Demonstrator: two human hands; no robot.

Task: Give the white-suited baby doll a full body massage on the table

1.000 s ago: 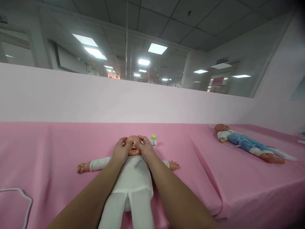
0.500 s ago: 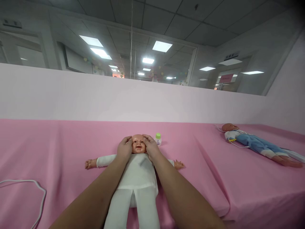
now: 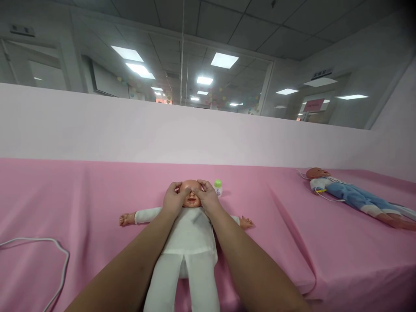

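A baby doll (image 3: 190, 234) in white clothes lies on its back, arms spread, on the pink-covered table (image 3: 107, 182). My left hand (image 3: 173, 199) wraps the left side of the doll's head, its thumb across the face by one eye. On the other side my right hand (image 3: 208, 197) holds the head the same way, its thumb meeting the left one near the nose bridge. The thumbs cover the doll's eyes, while its mouth shows below them. Just right of my right hand stands a small bottle (image 3: 218, 188) with a green cap.
A second doll (image 3: 354, 197) in blue and white clothes lies at the right, with thin tubes beside it. A white cable (image 3: 65, 264) curves over the cloth at the lower left. Behind the table rises a white wall (image 3: 130, 130) with glass above.
Both thumbs have moved inward from the sides of the doll's head onto its face, covering the eyes. The whole view has shifted slightly.
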